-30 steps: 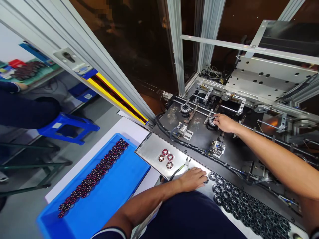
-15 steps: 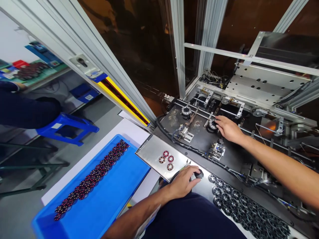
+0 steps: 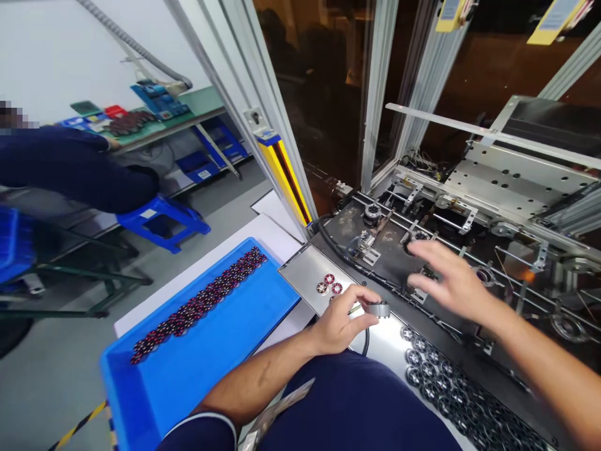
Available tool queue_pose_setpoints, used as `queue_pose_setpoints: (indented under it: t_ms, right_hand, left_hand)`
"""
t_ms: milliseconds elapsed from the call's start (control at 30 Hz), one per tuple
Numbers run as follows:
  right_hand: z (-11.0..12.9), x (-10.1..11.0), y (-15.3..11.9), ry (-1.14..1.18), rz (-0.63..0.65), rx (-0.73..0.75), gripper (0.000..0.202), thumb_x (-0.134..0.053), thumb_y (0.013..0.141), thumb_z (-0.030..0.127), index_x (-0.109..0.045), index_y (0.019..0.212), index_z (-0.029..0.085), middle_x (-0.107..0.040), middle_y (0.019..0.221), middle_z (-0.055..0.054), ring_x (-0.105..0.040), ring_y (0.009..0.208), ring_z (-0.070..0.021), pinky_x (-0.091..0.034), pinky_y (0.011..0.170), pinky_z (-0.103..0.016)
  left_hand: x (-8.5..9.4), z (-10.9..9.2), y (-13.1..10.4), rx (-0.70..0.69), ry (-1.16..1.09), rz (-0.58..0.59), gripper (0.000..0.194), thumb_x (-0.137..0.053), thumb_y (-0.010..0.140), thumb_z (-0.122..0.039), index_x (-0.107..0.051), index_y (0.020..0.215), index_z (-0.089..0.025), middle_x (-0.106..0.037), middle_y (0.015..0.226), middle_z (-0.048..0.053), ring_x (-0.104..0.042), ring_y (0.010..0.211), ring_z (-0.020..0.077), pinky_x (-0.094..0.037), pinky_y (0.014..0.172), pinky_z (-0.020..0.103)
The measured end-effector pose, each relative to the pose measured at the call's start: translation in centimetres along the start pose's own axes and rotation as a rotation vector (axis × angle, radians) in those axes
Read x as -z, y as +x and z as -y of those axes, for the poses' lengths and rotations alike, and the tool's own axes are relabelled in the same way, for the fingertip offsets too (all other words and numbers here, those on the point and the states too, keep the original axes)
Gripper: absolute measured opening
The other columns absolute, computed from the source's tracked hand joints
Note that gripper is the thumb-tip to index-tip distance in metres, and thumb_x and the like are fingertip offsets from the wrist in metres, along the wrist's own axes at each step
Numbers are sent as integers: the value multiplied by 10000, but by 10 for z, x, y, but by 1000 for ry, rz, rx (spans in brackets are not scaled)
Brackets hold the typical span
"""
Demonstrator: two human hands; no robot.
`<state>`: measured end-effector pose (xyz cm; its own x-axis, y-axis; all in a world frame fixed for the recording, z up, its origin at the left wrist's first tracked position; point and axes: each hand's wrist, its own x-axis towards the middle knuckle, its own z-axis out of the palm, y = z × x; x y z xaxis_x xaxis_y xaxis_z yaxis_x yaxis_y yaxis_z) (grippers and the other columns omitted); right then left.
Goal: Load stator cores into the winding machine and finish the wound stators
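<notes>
My left hand (image 3: 342,322) pinches a grey, ring-shaped metal part (image 3: 379,309) between thumb and fingers, above the metal shelf in front of me. My right hand (image 3: 448,282) is in the air over the machine bed, thumb and fingers apart, slightly blurred, with nothing in it. Just beyond its fingertips, a round fixture (image 3: 419,238) is partly covered. Beside my left hand, several small red-and-silver round rotors (image 3: 329,279) lie on the shelf's bare left end (image 3: 305,269). To the right, many black spoked rings (image 3: 428,368) are spread in rows.
A blue tray (image 3: 277,307) at left holds a long band of dark-and-red round parts (image 3: 201,304). Another round fixture (image 3: 373,213) stands on the machine bed near metal rods. A yellow-edged upright (image 3: 291,178) borders the opening. A person (image 3: 70,166) sits at a bench behind.
My right hand has come away from the round fixture, back towards me, its fingers spreading. My left hand has raised and tilted the ring-shaped part. The view has swung left.
</notes>
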<state>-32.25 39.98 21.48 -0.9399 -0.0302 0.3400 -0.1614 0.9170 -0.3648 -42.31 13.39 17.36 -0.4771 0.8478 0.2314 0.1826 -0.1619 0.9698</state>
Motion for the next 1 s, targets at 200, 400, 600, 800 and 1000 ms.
queue_pose_setpoints:
  t_ms: [200, 400, 600, 800, 1000]
  right_hand:
    - [119, -16, -41, 286, -196, 77, 578, -614, 910, 96, -462, 1445, 256, -654, 1023, -107, -634, 925, -233, -582, 767, -406]
    - [133, -18, -76, 247, -372, -116, 552, -645, 877, 93, -553, 1393, 265, -663, 1113, -133, -635, 1019, -260, -579, 824, -443]
    - [126, 20, -96, 676, 44, -407, 236, -556, 990, 310, -787, 1036, 290, -572, 1435, -83, -579, 1280, -239, -520, 1014, -398]
    - [119, 28, -100, 992, 347, -415, 336, -551, 984, 436, -779, 995, 190, -521, 1495, -105, -408, 1443, -276, -356, 1172, -435]
    - [61, 52, -101, 801, 382, -353, 382, -459, 1016, 450, -744, 993, 197, -419, 1574, -69, -418, 1439, -241, -343, 1193, -418]
  left_hand:
    - [-13, -15, -6, -37, -86, 115, 351, -669, 898, -442, -567, 1108, -179, -656, 1061, 102, -622, 931, 175, -504, 873, 330]
    - [-37, -16, -9, 52, -253, 130, 330, -721, 869, -387, -617, 1109, -186, -693, 1023, 80, -663, 906, 158, -533, 834, 287]
    - [-37, -30, 0, -241, 58, 400, 291, -729, 861, -223, -678, 1145, -195, -740, 1145, 111, -712, 1048, 203, -559, 931, 309]
    - [-41, -44, 4, -252, 149, 574, 328, -698, 889, -280, -627, 1191, -172, -756, 1053, 103, -726, 940, 176, -572, 862, 259]
    - [-57, -4, -10, -120, 376, 455, 463, -675, 896, -420, -543, 1254, -158, -719, 1107, 121, -700, 959, 186, -563, 877, 290]
